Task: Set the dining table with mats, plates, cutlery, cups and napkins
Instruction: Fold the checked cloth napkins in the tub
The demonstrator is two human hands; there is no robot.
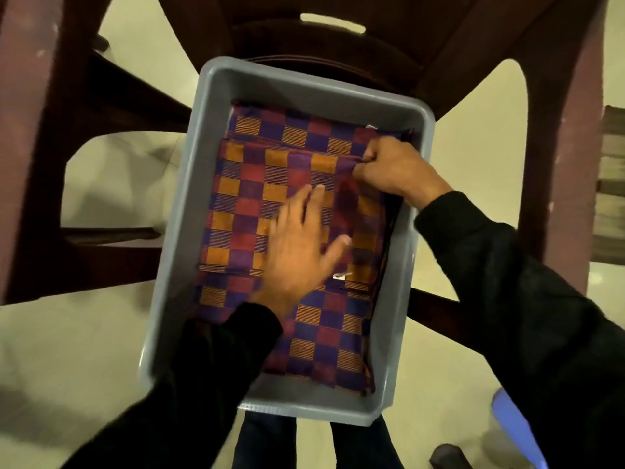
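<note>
A gray bin [216, 106] sits in the middle, full of folded checkered mats [257, 194]. The right hand [389, 167] pinches the top mat's edge at 2 o'clock. The left hand [297, 245] lies flat on the pile, fingers straight. If it presses too hard, the mat may bunch up — or two mats may lift together. A dark red chair [338, 35] stands at 12 o'clock — its legs crowd both sides.
</note>
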